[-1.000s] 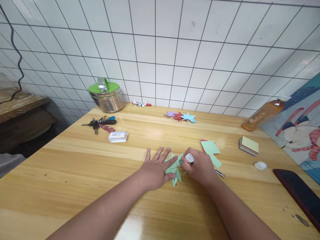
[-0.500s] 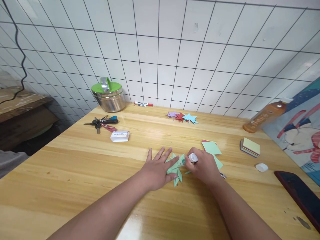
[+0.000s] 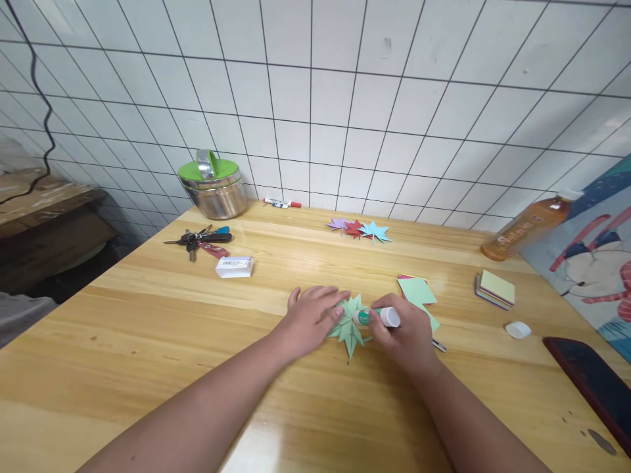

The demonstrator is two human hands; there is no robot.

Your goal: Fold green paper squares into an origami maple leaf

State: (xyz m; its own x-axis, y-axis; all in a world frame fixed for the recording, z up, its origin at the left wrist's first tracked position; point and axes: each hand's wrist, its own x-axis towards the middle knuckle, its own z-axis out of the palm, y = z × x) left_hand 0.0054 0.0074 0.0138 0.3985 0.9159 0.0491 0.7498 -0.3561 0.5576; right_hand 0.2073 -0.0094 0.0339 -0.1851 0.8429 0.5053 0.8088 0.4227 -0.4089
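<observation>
A pale green folded-paper leaf (image 3: pixel 352 335) with pointed lobes lies on the wooden table in front of me. My left hand (image 3: pixel 311 322) holds its left side, thumb and fingers drawn in around the edge. In my right hand (image 3: pixel 409 335) is a glue stick (image 3: pixel 389 316), white with a green label. It lies almost level, its working end at the middle of the leaf and its white base toward the right. The contact point between glue and paper is too small to make out. The white glue cap (image 3: pixel 517 330) sits apart on the right.
Green paper squares (image 3: pixel 418 290) lie beyond my right hand, beside a partly covered pen (image 3: pixel 438 345). Further off are finished paper leaves (image 3: pixel 375 231), a marker (image 3: pixel 282 203), keys (image 3: pixel 197 240), a small white box (image 3: pixel 235 267), a steel pot (image 3: pixel 221 197), sticky notes (image 3: pixel 497 288), a bottle (image 3: pixel 527 226) and a phone (image 3: pixel 591 381).
My left hand's spread fingers have drawn together at the leaf's left edge. The leaf is turned and shows more. The glue stick has tipped flatter, exposing its green label.
</observation>
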